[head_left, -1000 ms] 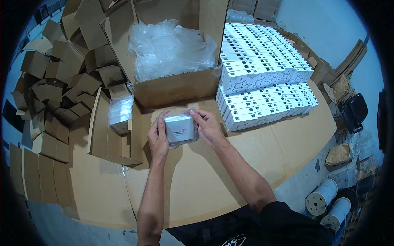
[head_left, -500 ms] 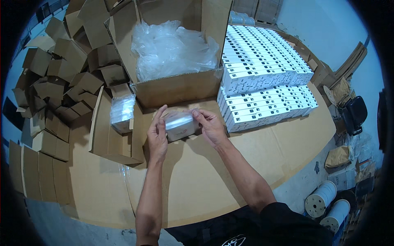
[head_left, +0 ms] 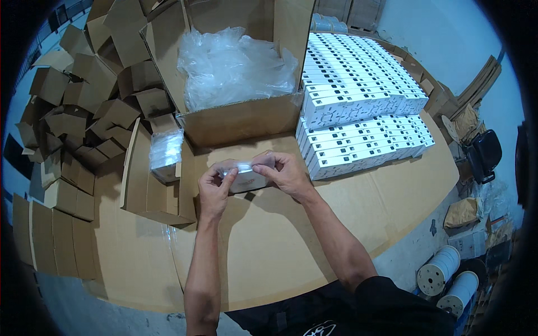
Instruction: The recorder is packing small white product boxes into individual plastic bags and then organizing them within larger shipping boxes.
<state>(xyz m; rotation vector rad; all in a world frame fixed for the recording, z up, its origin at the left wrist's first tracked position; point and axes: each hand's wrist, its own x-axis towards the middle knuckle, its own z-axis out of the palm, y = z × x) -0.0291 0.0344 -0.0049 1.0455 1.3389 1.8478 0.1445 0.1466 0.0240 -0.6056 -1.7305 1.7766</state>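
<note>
Between my two hands is a small white box in a clear plastic bag [head_left: 247,180], held just above the cardboard-covered table. My left hand [head_left: 214,185] grips its left end, thumb on the near face. My right hand [head_left: 284,172] pinches the bag's upper right part, thumb and fingers pressed together. To the left, an open brown carton [head_left: 147,193] holds several plastic-wrapped packs [head_left: 166,154] stacked at its far end. Behind my hands, a large open cardboard box [head_left: 241,120] contains a heap of clear plastic bags [head_left: 232,67].
Long rows of white boxes [head_left: 358,140] are stacked at the right in two tiers. Many empty brown cartons [head_left: 89,112] pile up at the far left. Beyond the table's right edge lie cable spools [head_left: 440,271] and a black chair [head_left: 483,157].
My left fingers have closed from an upright, spread pose onto the bagged box. My right hand has shifted slightly, and the plastic is now folded over the box's top.
</note>
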